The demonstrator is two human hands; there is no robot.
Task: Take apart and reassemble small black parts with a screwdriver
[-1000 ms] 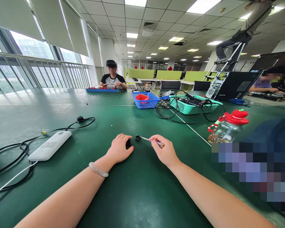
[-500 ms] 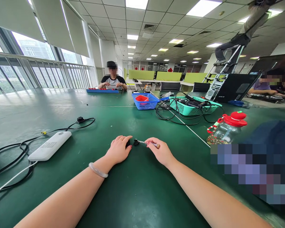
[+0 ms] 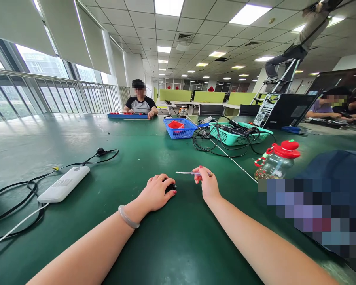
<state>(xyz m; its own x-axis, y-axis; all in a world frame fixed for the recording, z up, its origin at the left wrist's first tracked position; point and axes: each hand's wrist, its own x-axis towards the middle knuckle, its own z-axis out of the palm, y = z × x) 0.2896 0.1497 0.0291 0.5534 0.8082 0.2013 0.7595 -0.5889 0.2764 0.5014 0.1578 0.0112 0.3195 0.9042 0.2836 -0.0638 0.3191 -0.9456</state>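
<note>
My left hand (image 3: pixel 157 193) rests on the green table (image 3: pixel 172 237), fingers curled over a small black part (image 3: pixel 169 187) that is mostly hidden beneath them. A pale bangle sits on that wrist. My right hand (image 3: pixel 208 184) pinches a slim screwdriver (image 3: pixel 190 173) by its handle. The shaft points left, level, a little above the table and apart from the black part.
A white power bank (image 3: pixel 63 184) with black and white cables lies at the left. A blue basket (image 3: pixel 180 128), a teal basket of cables (image 3: pixel 240 134) and a red-lidded jar (image 3: pixel 277 161) stand beyond. A person sits at the far end, others at right.
My right hand has lifted the screwdriver off the black part and raised it. My left hand has closed over that part and drawn it slightly right and nearer.
</note>
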